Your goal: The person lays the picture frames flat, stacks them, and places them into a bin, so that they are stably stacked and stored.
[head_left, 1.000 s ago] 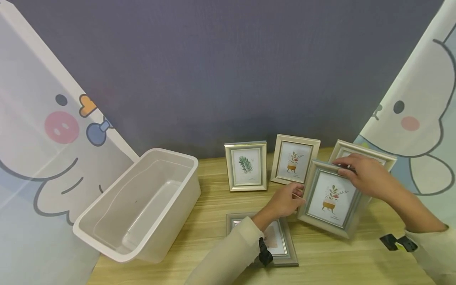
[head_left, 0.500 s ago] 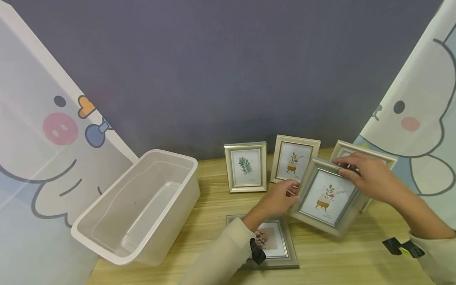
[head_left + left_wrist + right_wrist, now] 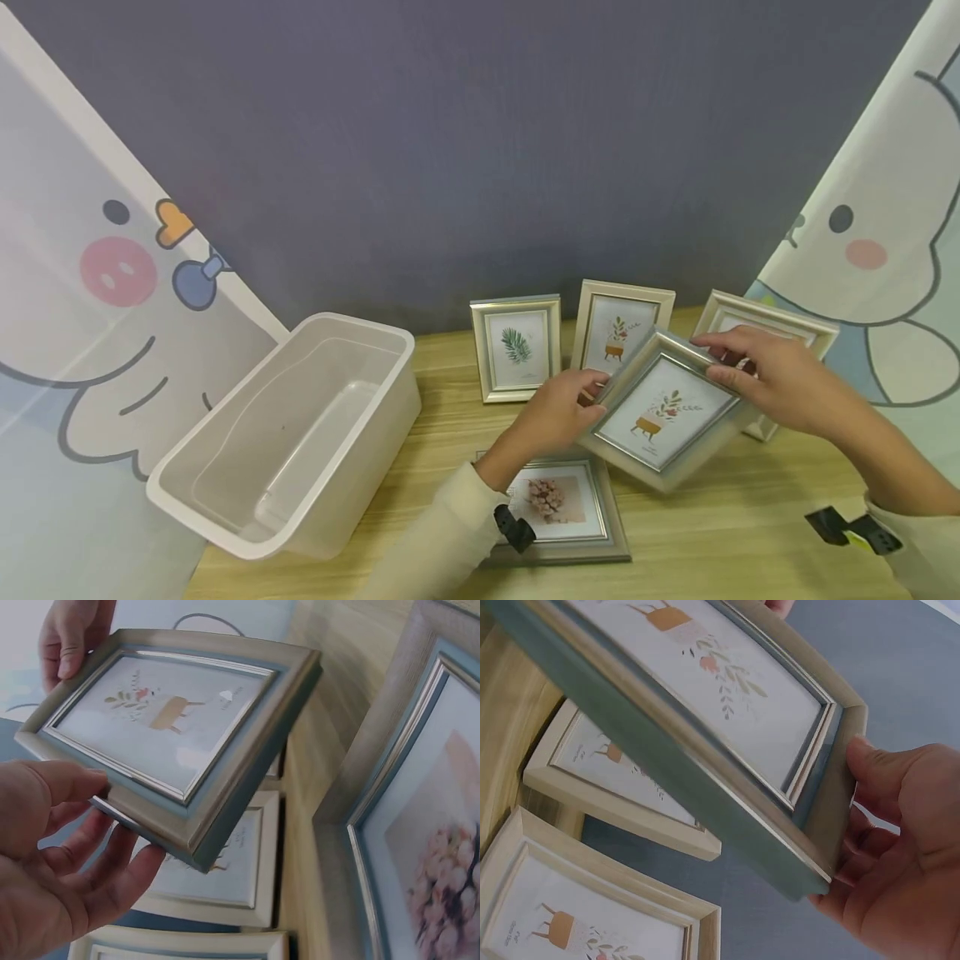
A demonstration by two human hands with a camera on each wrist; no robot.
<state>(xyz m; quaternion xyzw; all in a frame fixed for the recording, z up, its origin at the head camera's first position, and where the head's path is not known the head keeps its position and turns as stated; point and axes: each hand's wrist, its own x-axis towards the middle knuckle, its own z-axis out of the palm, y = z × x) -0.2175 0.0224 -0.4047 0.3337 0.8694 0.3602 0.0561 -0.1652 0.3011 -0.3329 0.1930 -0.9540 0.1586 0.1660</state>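
Tilted and held above the table is a grey-brown picture frame point(image 3: 663, 412) with a potted-plant print. My right hand point(image 3: 772, 375) grips its upper right edge, thumb on the front and fingers behind, as the right wrist view shows. At the opposite edge my left hand point(image 3: 557, 408) pinches it; in the left wrist view the thumb point(image 3: 71, 782) lies on the near edge with fingers curled beneath. Below my left forearm a larger frame with a pink flower print point(image 3: 558, 500) lies flat, partly covered by the sleeve.
Along the back stand a frame with a green leaf print point(image 3: 517, 350), a cream frame with a plant print point(image 3: 626, 292), and a pale frame point(image 3: 813, 327) half hidden by my right hand. A deep white bin point(image 3: 375, 450) stands at left. A dark wall point(image 3: 480, 167) rises behind.
The held frame has shifted left and turned clockwise, its face tipping further upward. Both hands stay on it, the left one moving left. More of the flat flower print shows.
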